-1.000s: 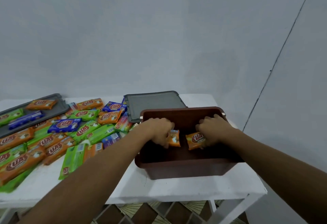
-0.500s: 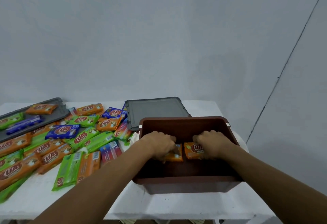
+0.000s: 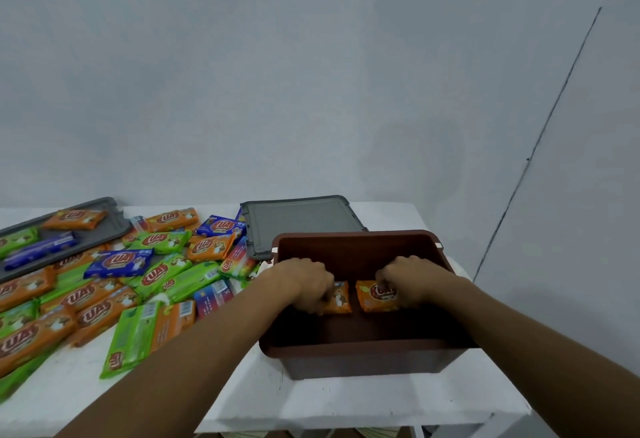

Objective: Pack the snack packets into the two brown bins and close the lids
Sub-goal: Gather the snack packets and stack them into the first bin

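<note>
This is a plain indoor room set up as a packing spot; what kind of building it belongs to cannot be told. A pale grey painted wall meets another at a dark corner seam. Before it stands a white surface strewn with same-brand snack packets, a grey lid, a second grey lid and an open brown bin.
</note>
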The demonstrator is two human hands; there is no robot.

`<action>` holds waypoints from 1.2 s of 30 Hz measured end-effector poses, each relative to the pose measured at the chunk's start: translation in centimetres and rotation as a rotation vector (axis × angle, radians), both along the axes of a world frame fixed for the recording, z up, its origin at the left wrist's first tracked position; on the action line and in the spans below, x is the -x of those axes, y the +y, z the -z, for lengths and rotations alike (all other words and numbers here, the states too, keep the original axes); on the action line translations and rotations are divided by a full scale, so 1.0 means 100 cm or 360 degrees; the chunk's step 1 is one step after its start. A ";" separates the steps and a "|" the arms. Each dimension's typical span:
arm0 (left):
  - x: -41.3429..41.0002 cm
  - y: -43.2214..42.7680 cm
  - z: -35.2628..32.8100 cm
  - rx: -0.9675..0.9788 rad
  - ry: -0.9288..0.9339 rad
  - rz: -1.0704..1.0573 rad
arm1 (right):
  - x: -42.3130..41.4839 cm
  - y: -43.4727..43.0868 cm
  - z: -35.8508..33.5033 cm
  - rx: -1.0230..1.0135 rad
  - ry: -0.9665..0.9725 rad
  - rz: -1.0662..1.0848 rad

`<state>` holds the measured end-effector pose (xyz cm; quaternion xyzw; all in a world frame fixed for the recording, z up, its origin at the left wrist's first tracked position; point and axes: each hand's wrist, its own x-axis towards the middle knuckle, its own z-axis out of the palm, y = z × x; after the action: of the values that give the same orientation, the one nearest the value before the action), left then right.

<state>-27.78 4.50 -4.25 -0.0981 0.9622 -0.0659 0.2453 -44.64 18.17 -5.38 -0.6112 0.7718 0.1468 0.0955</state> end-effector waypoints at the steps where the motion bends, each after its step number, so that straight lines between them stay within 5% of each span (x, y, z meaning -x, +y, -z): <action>1: -0.004 -0.001 -0.003 0.0039 0.0015 -0.0001 | -0.001 0.001 -0.002 0.0046 -0.0043 0.0006; 4: -0.020 -0.007 -0.011 0.0128 0.0346 0.0151 | -0.007 -0.001 -0.010 0.0315 -0.0106 -0.0037; 10: -0.087 -0.056 -0.009 -0.0195 0.1228 0.0056 | -0.044 -0.025 -0.033 0.0759 -0.0243 -0.0064; 12: -0.118 -0.071 -0.001 -0.0104 0.1255 -0.0002 | -0.062 -0.038 -0.040 0.0828 -0.0251 -0.0103; 19: -0.231 -0.127 0.029 -0.0132 0.0667 -0.0450 | -0.140 -0.091 -0.048 0.0912 -0.0259 -0.0271; 24: -0.285 -0.145 0.045 -0.0371 0.0403 -0.0454 | -0.208 -0.125 -0.038 0.0626 -0.0218 -0.0342; 29: -0.295 -0.155 0.054 -0.0297 0.0600 -0.0261 | -0.252 -0.149 0.010 0.0175 -0.0123 -0.0150; 36: -0.308 -0.172 0.031 -0.0783 0.1297 -0.0877 | -0.270 -0.151 0.035 0.0280 -0.0231 0.0167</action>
<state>3.06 -12.68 -7.38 -0.3037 0.9050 0.2711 -0.1233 -17.60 3.06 -8.92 -0.5850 0.8037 0.0288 0.1046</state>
